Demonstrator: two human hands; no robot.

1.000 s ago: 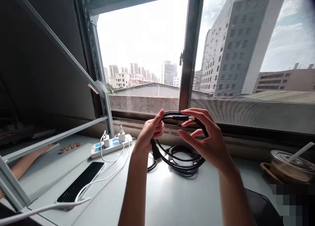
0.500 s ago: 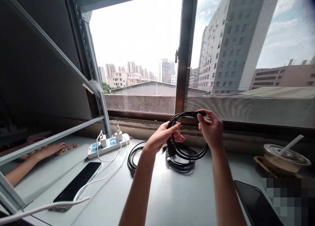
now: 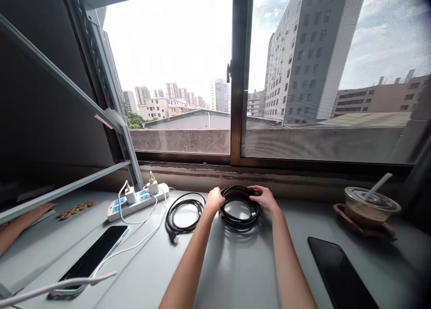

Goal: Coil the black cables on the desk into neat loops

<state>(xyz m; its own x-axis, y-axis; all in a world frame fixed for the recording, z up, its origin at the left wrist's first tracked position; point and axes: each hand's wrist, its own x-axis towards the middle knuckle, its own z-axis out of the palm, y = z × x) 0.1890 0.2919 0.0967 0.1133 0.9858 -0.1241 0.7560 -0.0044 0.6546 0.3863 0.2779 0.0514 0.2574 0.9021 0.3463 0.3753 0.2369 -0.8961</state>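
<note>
A coiled black cable (image 3: 239, 219) lies flat on the grey table (image 3: 235, 273) near the window sill. My left hand (image 3: 214, 198) grips the coil's left edge with curled fingers. My right hand (image 3: 266, 196) holds its upper right edge, fingers closed over the loops. A second black cable coil (image 3: 182, 214) lies loose on the table just left of my left hand, untouched.
A white power strip (image 3: 136, 200) with two chargers sits at the left; a phone (image 3: 90, 257) on a white lead lies in front of it. Another dark phone (image 3: 340, 277) is at the right, with an iced drink cup (image 3: 368, 205) behind it. Another person's hand (image 3: 32, 212) rests far left.
Both hands lowered the coiled cable from chest height down onto the table by the sill. The view tilted and moved forward. The second coil now lies separately at the left.
</note>
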